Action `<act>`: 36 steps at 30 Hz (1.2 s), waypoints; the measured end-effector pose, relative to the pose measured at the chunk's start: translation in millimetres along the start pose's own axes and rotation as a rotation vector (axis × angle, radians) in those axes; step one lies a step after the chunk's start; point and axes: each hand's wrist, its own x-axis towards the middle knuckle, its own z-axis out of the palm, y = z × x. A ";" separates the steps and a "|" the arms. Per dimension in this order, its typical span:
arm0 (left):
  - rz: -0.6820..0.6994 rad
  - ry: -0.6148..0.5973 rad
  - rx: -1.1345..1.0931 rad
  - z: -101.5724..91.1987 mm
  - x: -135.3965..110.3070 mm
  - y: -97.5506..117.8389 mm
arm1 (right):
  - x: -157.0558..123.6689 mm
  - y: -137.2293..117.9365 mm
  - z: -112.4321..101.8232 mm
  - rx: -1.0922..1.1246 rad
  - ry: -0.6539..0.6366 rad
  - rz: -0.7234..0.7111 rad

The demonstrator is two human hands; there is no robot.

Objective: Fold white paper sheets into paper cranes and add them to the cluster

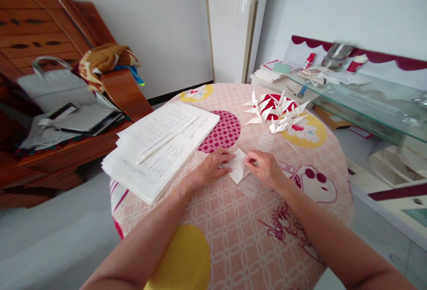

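A small square of white paper [237, 168], partly folded, lies on the patterned tablecloth [230, 236] between my hands. My left hand [213, 165] rests flat on its left side with the fingers spread. With thumb and fingertips pinched together, my right hand [263, 165] grips the paper's right corner, where a flap curls up. Beyond my right hand, several folded white paper cranes [262, 112] stand in a cluster. A stack of printed sheets [160, 152] lies to the left of my left hand, with narrower strips on top.
At the left stands a wooden bench [43, 161] with a grey bag [50, 83] and bundled cloth [106, 61]. A glass shelf unit [367, 96] holding papers and bottles is on the right. Behind the round table rises a white air conditioner [230, 27].
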 end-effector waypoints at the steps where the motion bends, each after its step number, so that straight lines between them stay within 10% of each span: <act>1: -0.001 0.002 -0.002 0.3 0.2 -0.4 | 0.2 0.6 0.0 0.026 0.002 0.041; 17: -0.049 0.172 -0.037 9.7 2.5 -5.6 | 3.1 18.7 -9.1 0.024 -0.218 -0.159; 36: 0.016 0.180 -0.036 2.5 2.4 -8.7 | 2.2 9.0 15.3 0.065 -0.025 -0.069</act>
